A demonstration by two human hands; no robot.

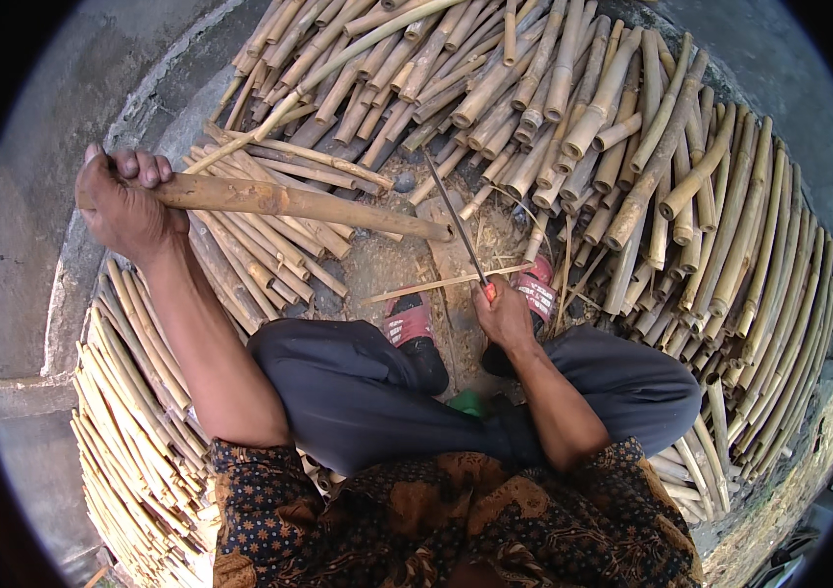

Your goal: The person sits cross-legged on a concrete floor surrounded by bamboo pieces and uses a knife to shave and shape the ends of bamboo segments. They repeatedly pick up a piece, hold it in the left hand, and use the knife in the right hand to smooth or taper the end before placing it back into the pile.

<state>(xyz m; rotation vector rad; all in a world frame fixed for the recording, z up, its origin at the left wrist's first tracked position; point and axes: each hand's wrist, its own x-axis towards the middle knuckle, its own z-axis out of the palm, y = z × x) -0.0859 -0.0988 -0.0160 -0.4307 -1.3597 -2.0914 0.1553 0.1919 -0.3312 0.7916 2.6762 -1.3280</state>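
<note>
My left hand (132,196) is wrapped round the far-left end of a bamboo pole (309,204). The pole slants across in front of me, its cut right end in mid-view above the ground. In my right hand (505,312), between my knees, is a long thin-bladed tool with a red handle, which looks like a machete (458,216). Its dark blade points up and away to the left, close beside the pole's cut end; I cannot tell whether they touch. A thin bamboo strip (448,284) lies across near my right hand.
Large stacks of cut bamboo (573,108) rise at the far side and curve round on the right. More split and whole bamboo (132,431) lies on the left. My sandalled feet (407,323) stand among shavings, with a green object (467,402) between my legs.
</note>
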